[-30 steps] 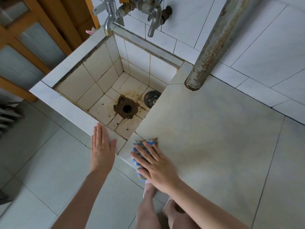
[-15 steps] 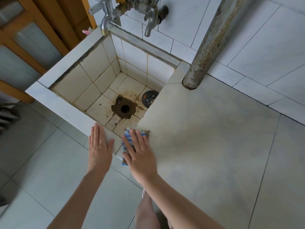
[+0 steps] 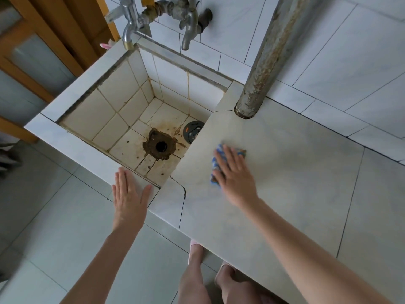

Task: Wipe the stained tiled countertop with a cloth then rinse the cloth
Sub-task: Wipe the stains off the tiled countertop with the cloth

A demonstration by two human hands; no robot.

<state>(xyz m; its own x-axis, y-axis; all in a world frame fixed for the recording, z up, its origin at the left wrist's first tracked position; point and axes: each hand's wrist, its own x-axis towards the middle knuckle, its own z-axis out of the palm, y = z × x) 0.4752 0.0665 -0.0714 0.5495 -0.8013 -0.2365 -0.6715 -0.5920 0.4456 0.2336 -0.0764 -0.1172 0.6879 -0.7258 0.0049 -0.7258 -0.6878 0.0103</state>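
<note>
Our right hand (image 3: pixel 235 178) lies flat on the cloth (image 3: pixel 240 152), fingers straight and a little apart, pressing it on the counter (image 3: pixel 295 172) near the sink (image 3: pixel 87 149). Our left hand (image 3: pixel 129 194) rests flat on the sink rim, fingers together, thumb out.

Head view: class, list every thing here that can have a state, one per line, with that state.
Blue striped cloth: flat on the pale tiled countertop, under the right hand.
Right hand: fingers straight, pressing the cloth.
Left hand: flat on the tiled sink's rim.
Two metal taps: no water running.
Drain hole: unplugged, brown-stained.
Round dark cover: lying beside the hole.
</note>
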